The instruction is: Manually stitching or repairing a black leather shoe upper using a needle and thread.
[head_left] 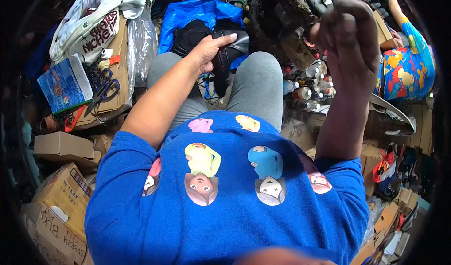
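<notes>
My left hand (212, 50) grips a dark, shiny black leather-like piece (238, 43) between my knees, thumb stretched along its top. A strap-like part of it hangs down between my thighs. I cannot make out its exact kind. Beside it lies a rounded matte black part (189, 38), over a blue plastic sheet (181, 15). My right hand (350, 42) is raised high at the right, close to the camera and apart from the black piece. Its fingers are curled in and pressed together. Whatever they may pinch is too small or hidden to see.
Scissors (104, 89), a blue booklet (66, 84) and a white printed cloth bag (89, 30) lie on cardboard at the left. Several small bottles (305, 93) stand at the right. Beyond them sits another person in a colourful patterned garment (408, 72). Cardboard boxes (66, 190) flank me.
</notes>
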Tool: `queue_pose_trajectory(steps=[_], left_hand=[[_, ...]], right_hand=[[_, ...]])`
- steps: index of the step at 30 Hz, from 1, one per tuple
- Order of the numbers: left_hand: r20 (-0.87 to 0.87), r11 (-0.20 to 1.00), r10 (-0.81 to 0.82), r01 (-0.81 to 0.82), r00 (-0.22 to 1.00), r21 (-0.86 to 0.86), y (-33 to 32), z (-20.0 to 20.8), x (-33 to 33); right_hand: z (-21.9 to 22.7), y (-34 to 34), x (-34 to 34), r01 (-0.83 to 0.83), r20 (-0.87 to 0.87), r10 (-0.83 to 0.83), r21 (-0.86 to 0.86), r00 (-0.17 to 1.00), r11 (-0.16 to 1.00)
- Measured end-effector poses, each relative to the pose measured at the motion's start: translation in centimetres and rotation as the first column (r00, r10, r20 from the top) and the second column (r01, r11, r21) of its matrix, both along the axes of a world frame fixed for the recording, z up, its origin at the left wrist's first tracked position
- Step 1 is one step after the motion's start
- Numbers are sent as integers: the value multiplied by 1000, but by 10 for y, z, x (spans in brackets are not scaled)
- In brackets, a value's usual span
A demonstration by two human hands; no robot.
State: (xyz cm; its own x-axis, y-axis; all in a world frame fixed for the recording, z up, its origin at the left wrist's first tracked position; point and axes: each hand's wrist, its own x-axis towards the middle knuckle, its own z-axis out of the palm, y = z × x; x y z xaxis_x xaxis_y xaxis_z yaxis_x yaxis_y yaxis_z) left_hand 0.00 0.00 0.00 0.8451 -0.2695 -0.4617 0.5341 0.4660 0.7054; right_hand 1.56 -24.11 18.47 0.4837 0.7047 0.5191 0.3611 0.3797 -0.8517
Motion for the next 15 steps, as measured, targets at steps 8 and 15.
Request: queue_pose_trajectory(steps=[8, 15], left_hand=[[98, 995, 0, 9, 995, -101, 3, 14, -22], [128, 986, -28, 49, 991, -160, 4, 25, -32]], right_hand=[[-57, 2, -24, 575, 213, -536, -377, 817, 726], [-104, 23, -31, 580, 343, -468, -497, 815, 646]])
